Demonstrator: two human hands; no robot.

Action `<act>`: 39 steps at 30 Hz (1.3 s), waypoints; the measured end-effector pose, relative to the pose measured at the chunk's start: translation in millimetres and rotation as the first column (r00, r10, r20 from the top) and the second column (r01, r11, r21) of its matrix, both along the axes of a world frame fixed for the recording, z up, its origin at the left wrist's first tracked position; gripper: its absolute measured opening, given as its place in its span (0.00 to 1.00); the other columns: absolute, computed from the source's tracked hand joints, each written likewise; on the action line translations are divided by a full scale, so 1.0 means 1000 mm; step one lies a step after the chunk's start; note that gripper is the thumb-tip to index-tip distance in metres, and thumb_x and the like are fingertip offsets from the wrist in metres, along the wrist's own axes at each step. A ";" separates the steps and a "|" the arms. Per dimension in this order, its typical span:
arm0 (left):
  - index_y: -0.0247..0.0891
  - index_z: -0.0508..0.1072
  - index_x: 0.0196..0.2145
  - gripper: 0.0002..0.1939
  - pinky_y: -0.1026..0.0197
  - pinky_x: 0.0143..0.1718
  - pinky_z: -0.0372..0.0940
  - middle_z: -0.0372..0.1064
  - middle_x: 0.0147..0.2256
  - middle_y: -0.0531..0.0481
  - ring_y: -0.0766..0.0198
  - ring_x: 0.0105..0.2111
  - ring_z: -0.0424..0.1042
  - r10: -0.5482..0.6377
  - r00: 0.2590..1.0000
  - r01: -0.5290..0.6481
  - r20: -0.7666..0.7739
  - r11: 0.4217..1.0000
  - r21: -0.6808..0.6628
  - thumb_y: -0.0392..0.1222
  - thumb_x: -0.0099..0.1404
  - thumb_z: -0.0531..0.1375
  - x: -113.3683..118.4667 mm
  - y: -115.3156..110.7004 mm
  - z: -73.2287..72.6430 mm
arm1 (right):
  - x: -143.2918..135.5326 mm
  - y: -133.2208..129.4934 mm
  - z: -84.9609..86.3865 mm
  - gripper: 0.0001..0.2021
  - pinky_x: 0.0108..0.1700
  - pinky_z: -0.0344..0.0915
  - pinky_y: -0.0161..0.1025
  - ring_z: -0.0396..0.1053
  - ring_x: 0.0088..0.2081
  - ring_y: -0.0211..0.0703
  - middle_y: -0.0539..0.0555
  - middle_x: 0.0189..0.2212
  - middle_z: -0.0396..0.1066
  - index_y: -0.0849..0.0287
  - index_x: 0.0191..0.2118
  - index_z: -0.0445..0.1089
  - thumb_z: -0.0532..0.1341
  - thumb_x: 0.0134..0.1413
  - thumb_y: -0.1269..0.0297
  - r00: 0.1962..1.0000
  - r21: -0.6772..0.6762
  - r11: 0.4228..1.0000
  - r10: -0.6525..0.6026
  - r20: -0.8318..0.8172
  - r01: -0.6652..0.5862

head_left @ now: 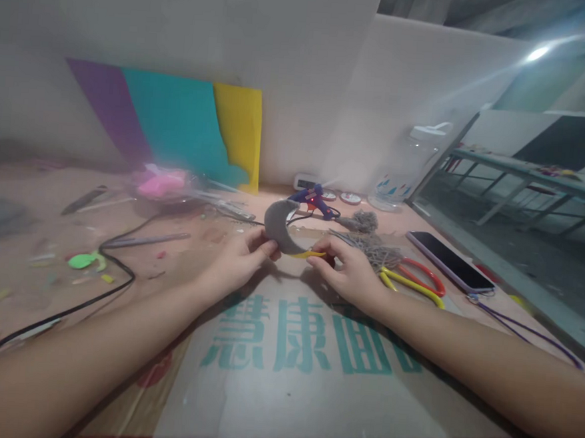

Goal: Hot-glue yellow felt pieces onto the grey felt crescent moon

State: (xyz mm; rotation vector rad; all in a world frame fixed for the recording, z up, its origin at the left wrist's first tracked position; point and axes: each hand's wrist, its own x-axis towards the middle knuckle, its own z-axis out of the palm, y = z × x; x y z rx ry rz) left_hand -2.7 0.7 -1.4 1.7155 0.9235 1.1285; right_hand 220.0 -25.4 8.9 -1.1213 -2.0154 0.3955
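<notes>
Above a pinkish table (253, 209) partly covered by a flat sheet (280, 392) with green lettering, the left hand (255, 250) is pinching the lower edge of a gray crescent (278, 226), while the right fingers (337, 259) are gripping a thin yellow strip (307, 254) at its underside. A glue gun (314, 200) is lying behind (its red light glowing), and beyond the wall (304, 113) another table (516, 169) is standing in the room.
</notes>
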 end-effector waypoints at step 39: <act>0.37 0.75 0.31 0.15 0.64 0.26 0.68 0.74 0.28 0.49 0.63 0.27 0.72 -0.051 0.999 0.044 -0.013 0.935 -0.351 0.52 0.55 0.67 0.003 -0.011 0.000 | 0.007 0.028 -0.008 0.09 0.35 0.64 0.36 0.64 0.30 0.37 0.48 0.29 0.65 0.56 0.35 0.61 0.61 0.53 0.58 0.845 -0.085 0.996 -0.036 -0.533 -0.011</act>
